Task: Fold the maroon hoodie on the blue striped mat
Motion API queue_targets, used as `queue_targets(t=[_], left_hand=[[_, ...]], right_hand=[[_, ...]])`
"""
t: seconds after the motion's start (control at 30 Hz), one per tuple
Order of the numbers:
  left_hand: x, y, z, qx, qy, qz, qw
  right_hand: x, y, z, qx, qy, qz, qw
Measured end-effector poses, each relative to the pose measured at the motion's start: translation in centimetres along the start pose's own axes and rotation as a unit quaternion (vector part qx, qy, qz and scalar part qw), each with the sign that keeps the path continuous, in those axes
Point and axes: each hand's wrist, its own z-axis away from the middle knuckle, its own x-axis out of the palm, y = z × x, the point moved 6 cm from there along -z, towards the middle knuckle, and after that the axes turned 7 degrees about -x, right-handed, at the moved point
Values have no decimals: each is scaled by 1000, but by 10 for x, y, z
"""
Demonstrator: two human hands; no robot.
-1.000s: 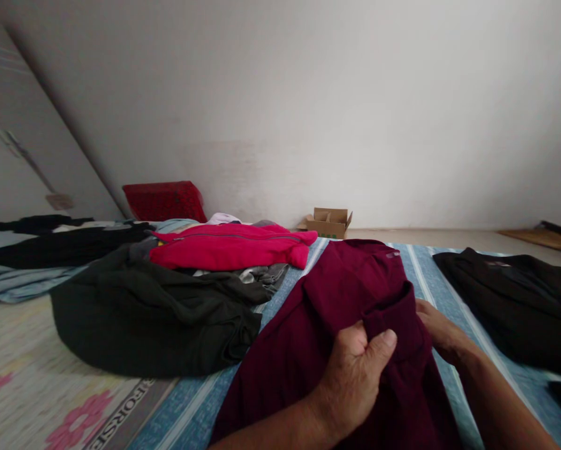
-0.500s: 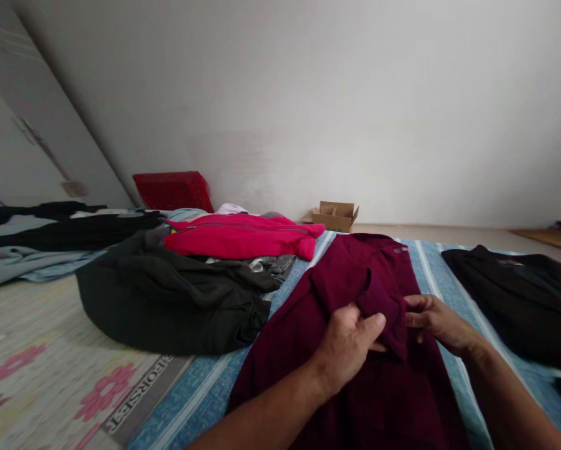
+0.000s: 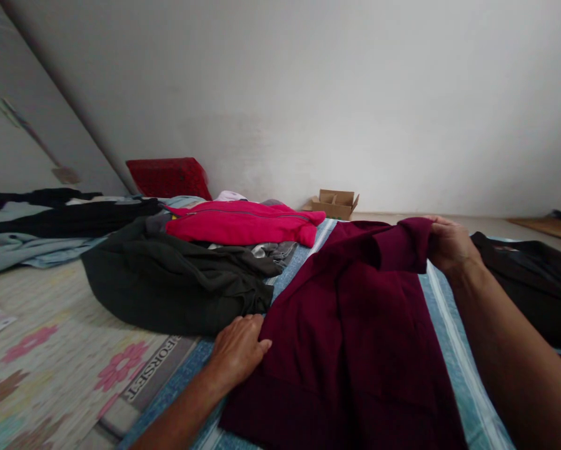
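Right hand (image 3: 449, 247) pinches maroon garment (image 3: 355, 337) sleeve, raised; left hand (image 3: 239, 350) flat, open, pinning hem; keep cloth taut.

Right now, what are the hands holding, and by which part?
Right hand grips the maroon garment by a lifted sleeve end; left hand presses its left edge flat.

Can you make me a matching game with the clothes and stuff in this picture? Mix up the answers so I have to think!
Things:
1. maroon garment
2. pink jacket
3. cardboard box
4. left hand

Where or how:
A. stands open by the wall
B. lies on top of the pile of clothes
C. spread on the blue striped mat, one end lifted by the right hand
D. rests on the near left edge of the maroon cloth

Pairs: 1-C, 2-B, 3-A, 4-D
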Motion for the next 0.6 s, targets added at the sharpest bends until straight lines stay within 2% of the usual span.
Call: queue_targets(t=[0.17, 0.33, 0.47, 0.53, 0.6], left_hand=[[-15, 10, -7, -1, 15, 52, 999], [-34, 51, 6, 107, 21, 160, 981], [-32, 93, 18, 201, -32, 172, 964], [-22, 108, 19, 230, -78, 186, 952], [-9, 117, 19, 233, -128, 213, 940]], right_hand=[[-5, -12, -17, 20, 39, -61, 997], [-26, -36, -26, -16, 101, -130, 986], [-43, -51, -32, -40, 141, -199, 969], [-50, -51, -32, -34, 152, -205, 966], [-57, -48, -30, -27, 166, -191, 967]])
